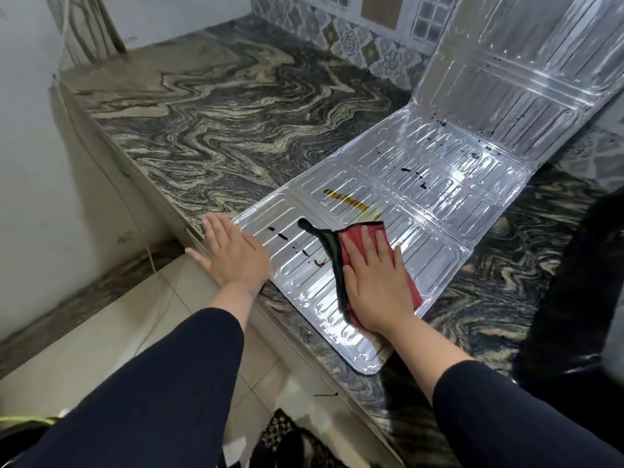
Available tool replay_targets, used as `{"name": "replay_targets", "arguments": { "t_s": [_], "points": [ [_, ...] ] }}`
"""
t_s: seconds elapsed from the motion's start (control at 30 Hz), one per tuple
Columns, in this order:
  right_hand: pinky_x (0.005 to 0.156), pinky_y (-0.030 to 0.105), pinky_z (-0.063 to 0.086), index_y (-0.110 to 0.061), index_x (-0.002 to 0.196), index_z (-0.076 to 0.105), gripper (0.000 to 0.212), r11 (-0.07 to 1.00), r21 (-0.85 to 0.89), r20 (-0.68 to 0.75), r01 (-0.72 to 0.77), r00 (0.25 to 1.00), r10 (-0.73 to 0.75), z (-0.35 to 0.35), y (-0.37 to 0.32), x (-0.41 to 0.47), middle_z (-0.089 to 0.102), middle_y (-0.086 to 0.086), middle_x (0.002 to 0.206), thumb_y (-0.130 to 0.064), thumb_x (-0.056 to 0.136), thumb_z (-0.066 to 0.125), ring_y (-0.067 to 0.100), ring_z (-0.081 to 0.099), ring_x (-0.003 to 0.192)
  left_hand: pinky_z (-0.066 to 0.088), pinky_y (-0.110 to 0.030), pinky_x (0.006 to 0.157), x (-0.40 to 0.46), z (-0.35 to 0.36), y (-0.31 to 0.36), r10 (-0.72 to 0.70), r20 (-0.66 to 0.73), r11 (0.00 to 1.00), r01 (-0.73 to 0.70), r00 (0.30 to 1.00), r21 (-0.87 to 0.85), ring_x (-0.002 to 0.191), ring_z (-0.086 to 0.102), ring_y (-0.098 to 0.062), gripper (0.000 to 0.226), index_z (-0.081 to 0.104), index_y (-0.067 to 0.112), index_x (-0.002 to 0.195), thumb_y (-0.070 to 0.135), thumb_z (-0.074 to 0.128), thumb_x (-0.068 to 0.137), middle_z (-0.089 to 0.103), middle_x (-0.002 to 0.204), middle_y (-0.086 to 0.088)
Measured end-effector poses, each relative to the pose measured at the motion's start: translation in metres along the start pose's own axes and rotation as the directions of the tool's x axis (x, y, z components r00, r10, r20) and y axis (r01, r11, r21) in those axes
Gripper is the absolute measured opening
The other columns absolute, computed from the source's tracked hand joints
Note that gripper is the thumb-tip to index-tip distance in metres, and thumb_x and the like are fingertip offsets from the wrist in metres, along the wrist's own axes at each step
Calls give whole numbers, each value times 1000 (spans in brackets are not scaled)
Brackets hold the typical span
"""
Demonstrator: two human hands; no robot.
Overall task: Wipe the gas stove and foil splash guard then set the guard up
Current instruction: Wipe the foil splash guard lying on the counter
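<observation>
The silver foil splash guard (435, 184) lies unfolded on the marbled counter, its far panel leaning up against the tiled wall. Dark specks and a brown-yellow smear (351, 201) mark its ribbed surface. My right hand (374, 282) presses flat on a red cloth with a black edge (332, 251) on the near panel. My left hand (233, 256) lies flat, fingers spread, on the guard's near left corner and the counter edge. The gas stove is mostly out of sight; only a dark mass (580, 298) shows at the right.
The grey-and-cream marbled counter (202, 123) stretches back to a patterned tile wall (341, 38). A white wall stands at the left. Below the counter edge are pale floor tiles (101, 332) and a dark patterned mat (283, 440).
</observation>
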State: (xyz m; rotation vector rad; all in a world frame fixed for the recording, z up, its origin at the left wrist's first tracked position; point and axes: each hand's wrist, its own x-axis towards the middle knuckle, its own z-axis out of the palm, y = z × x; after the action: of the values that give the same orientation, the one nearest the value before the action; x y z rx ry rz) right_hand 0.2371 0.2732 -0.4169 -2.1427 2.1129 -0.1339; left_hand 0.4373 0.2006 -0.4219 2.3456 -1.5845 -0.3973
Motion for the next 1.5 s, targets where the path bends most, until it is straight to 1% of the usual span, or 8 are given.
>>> {"name": "replay_targets", "arguments": {
  "t_s": [0.17, 0.3, 0.5, 0.7, 0.87, 1.03, 1.33, 1.5],
  "points": [
    [117, 40, -11, -33, 151, -2, 54, 997, 69, 3, 22, 1000, -22, -1, -5, -8, -7, -3, 160, -41, 100, 14, 20, -13, 147, -7, -64, 114, 0, 10, -5, 31, -54, 998, -28, 998, 64, 149, -11, -15, 59, 4, 10, 154, 25, 20, 99, -4, 163, -3],
    [117, 47, -4, -35, 150, 9, 54, 973, 68, 9, 219, 976, -220, 5, -37, -13, 1, -4, 161, -39, 97, 18, 24, -3, 148, -7, -64, 114, 3, 10, -5, 40, -52, 997, -37, 998, 60, 149, -10, -16, 58, 5, 12, 154, 25, 19, 99, -4, 163, -3],
    [112, 57, -9, -42, 146, 23, 56, 932, 37, 70, 361, 929, -363, 9, -68, 56, 17, -5, 159, -39, 90, 14, 29, 5, 148, -6, -63, 114, 7, 14, -8, 49, -55, 996, -45, 997, 75, 149, -11, -13, 56, 5, 14, 154, 25, 18, 100, -5, 163, 0],
    [113, 58, -12, -40, 147, 20, 51, 889, 15, 89, 459, 884, -458, 7, -83, 107, 12, -8, 160, -34, 97, 25, 23, 0, 148, -7, -62, 114, 7, 11, -6, 44, -55, 995, -39, 998, 91, 149, -11, -11, 55, 6, 15, 154, 25, 16, 101, -5, 163, 2],
    [115, 57, -9, -40, 148, 17, 49, 959, 30, 47, 281, 958, -283, 8, -56, 132, 8, -8, 161, -38, 99, 18, 21, -3, 148, -11, -67, 108, 9, 13, -6, 42, -50, 988, -34, 998, 152, 148, -14, -11, 58, 3, 20, 154, 27, 17, 99, -11, 162, 5],
    [114, 59, -8, -40, 148, 18, 49, 959, 43, 35, 280, 959, -282, 2, -35, 142, 9, -7, 160, -39, 99, 16, 21, -1, 148, -9, -69, 108, 8, 13, -4, 44, -53, 990, -36, 998, 139, 148, -13, -12, 57, 3, 22, 154, 27, 17, 98, -10, 162, 6],
    [113, 59, -10, -32, 150, 13, 52, 997, 9, -9, -78, 997, 78, -11, 43, 187, 4, -1, 161, -39, 98, 13, 22, -1, 148, -8, -68, 109, 10, 16, -7, 50, -69, 995, -44, 996, 84, 148, -15, -11, 58, 5, 25, 154, 25, 22, 99, -9, 162, 10],
    [114, 58, -10, -28, 151, 9, 53, 990, -22, 39, -140, 989, 141, -14, 40, 191, 0, 3, 161, -39, 99, 12, 26, -5, 148, -6, -68, 110, 10, 12, -8, 40, -76, 998, -35, 996, 58, 148, -14, -12, 58, 6, 24, 154, 23, 23, 99, -7, 162, 10]
  ]
}}
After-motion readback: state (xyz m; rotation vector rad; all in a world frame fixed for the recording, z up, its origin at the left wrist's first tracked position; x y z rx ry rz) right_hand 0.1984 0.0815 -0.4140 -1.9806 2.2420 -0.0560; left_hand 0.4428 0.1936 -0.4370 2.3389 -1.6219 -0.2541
